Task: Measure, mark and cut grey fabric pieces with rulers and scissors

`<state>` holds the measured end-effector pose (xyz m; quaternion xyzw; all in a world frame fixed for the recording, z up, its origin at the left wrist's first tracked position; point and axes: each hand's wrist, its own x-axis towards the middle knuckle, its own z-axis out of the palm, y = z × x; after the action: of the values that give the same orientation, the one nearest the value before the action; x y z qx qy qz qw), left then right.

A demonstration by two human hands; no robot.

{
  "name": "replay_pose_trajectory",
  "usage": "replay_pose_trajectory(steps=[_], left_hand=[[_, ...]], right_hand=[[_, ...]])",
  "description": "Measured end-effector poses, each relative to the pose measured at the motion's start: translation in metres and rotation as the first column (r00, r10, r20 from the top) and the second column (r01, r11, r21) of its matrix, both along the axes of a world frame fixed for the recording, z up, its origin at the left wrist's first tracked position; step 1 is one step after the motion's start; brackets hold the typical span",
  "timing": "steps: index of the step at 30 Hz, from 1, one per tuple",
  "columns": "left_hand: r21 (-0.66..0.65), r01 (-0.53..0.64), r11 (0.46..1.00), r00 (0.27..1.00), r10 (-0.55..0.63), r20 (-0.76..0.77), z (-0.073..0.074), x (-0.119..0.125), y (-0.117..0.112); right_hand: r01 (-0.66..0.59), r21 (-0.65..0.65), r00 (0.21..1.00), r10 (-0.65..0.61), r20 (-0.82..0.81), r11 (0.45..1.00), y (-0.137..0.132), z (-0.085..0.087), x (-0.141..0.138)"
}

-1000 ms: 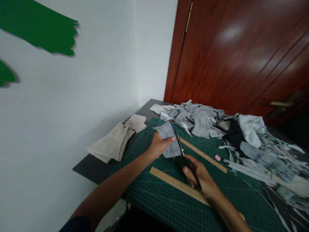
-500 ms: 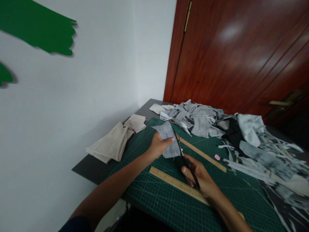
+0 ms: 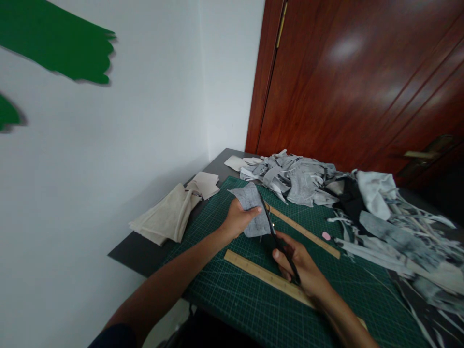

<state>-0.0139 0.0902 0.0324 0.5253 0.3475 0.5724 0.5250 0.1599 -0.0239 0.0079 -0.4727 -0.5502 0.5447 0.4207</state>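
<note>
My left hand (image 3: 239,218) pinches a small piece of grey cloth (image 3: 258,225), thumb on top, held up above the green cutting mat (image 3: 242,290). In my right hand (image 3: 295,261) is a pair of black-handled scissors (image 3: 271,223), its blades lying along the cloth's right edge. Whether the blades are parted there is hard to make out. One wooden ruler (image 3: 263,275) lies below my hands, partly covered by the right one. Beyond the scissors a second wooden ruler (image 3: 304,231) rests on the mat.
Grey cloth scraps (image 3: 300,186) are heaped at the back of the table, with pale strips (image 3: 395,258) along the right. Folded cream cloth (image 3: 163,217) and pale pieces (image 3: 206,183) lie at the left by the white wall. A pink chip (image 3: 326,236) sits near the far ruler.
</note>
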Motion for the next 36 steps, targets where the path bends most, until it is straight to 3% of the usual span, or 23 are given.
replay_pose_trajectory(steps=[32,36], left_hand=[[0.038,-0.018,0.999,1.0,0.017,0.016,-0.0045,-0.0005,0.0035],[0.043,0.014,0.999,0.998,-0.017,0.067,-0.0018,0.0,0.0001]], right_hand=[[-0.002,0.001,1.0,0.002,-0.003,1.0,0.0011,-0.0015,0.0021],[0.079,-0.005,0.997,-0.079,-0.019,0.997,0.0003,0.0006,-0.0022]])
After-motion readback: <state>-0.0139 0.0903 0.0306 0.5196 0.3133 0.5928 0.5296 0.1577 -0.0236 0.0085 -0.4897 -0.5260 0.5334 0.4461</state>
